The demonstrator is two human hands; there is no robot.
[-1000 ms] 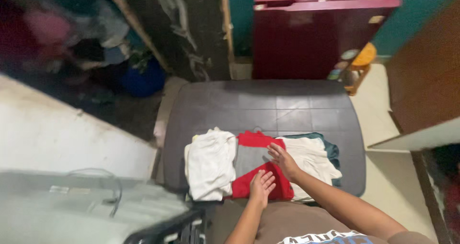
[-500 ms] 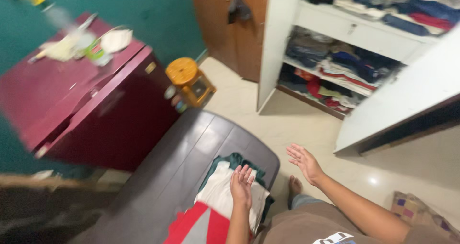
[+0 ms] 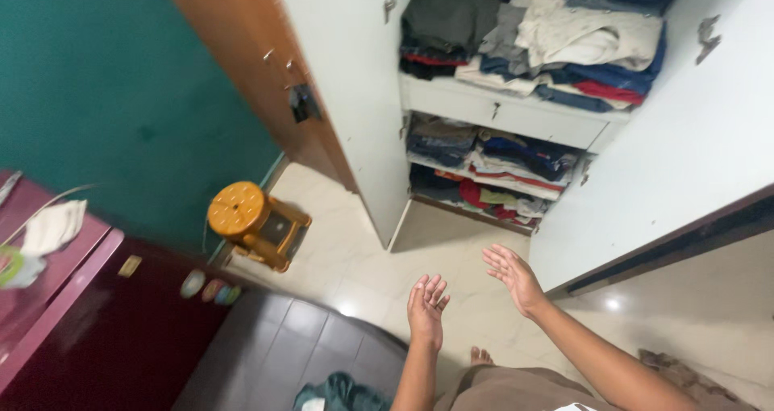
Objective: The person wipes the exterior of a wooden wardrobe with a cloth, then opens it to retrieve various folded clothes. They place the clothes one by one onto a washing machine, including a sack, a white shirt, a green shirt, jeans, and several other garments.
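Observation:
My left hand (image 3: 425, 306) and my right hand (image 3: 513, 275) are raised in front of me over the pale tiled floor, both empty with fingers spread. Ahead stands an open white wardrobe (image 3: 516, 112) whose shelves are stuffed with folded clothes (image 3: 556, 32). Its right door (image 3: 669, 145) swings out towards my right hand. A dark grey table (image 3: 282, 354) lies below my left hand, with a green cloth (image 3: 339, 395) at its near edge.
A maroon cabinet (image 3: 89, 314) stands at the left with white cloth (image 3: 52, 225) on top. An orange plastic stool (image 3: 254, 221) sits on the floor by the teal wall (image 3: 121, 96). A brown door (image 3: 258, 64) is beside the wardrobe.
The view has swung from the table with its folded clothes up and right to the open wardrobe. Both hands have left the clothes and now hang empty in the air.

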